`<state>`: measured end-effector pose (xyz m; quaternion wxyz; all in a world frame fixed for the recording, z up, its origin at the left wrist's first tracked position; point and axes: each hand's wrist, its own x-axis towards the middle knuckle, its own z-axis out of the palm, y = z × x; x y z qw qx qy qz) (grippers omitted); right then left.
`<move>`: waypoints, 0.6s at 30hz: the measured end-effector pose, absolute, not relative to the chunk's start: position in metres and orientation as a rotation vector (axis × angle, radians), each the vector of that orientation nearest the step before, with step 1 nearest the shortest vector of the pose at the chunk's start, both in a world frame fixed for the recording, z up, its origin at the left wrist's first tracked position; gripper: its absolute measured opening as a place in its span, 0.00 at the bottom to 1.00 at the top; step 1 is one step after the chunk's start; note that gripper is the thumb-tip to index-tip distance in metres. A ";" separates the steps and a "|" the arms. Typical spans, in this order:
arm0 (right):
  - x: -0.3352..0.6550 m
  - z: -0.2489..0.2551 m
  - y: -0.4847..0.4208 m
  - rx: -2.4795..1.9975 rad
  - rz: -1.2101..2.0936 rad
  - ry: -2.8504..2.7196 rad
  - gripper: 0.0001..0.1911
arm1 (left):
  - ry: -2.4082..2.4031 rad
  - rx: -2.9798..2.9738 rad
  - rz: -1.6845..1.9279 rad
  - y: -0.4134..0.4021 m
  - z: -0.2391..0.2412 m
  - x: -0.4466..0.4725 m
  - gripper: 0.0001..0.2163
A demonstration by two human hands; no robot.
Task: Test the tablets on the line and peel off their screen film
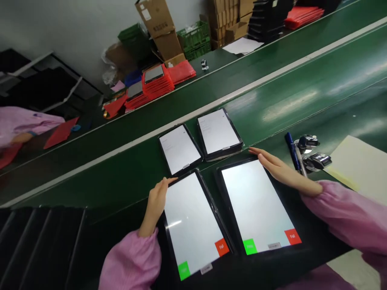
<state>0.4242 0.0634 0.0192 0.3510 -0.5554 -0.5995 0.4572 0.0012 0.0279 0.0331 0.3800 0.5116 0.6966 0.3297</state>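
Two tablets with lit white screens lie side by side before me, each with a green and a red square at its lower edge. At the upper left corner of the left tablet point(195, 225), my left hand point(157, 199) rests with its fingers stretched along the top edge. My right hand point(273, 167) lies at the upper right corner of the right tablet point(256, 205), fingers extended and touching its edge. Beyond them are a third tablet point(180, 148) and a fourth tablet point(218, 131), the latter on top of a small stack, both with pale screens showing faint text.
Right of my right hand lie a blue pen point(292, 150), metal tape dispensers point(317, 161) and white paper point(363, 165). Black trays point(39, 245) stand at lower left. Across the green belt point(287, 100) are red sleeves point(159, 82), boxes point(165, 34) and a co-worker's pink sleeve point(27, 123).
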 end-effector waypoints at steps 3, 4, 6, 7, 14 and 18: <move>0.397 0.005 0.057 -1.399 1.119 -1.535 0.46 | 1.818 1.280 0.916 0.030 0.030 0.014 0.41; 0.389 0.002 0.061 -1.385 1.113 -1.539 0.47 | 1.825 1.279 0.932 0.029 0.029 0.016 0.41; 0.380 0.001 0.071 -1.359 1.114 -1.571 0.47 | 1.832 1.283 0.959 0.027 0.029 0.018 0.40; 0.378 0.001 0.076 -1.350 1.112 -1.596 0.47 | 1.834 1.283 0.972 0.024 0.029 0.018 0.39; 0.380 0.000 0.091 -1.385 0.974 -1.744 0.42 | 1.867 1.248 1.043 0.014 0.026 0.026 0.29; 0.380 0.015 0.079 -1.414 0.850 -1.784 0.38 | 1.916 1.198 1.091 -0.007 0.033 0.021 0.23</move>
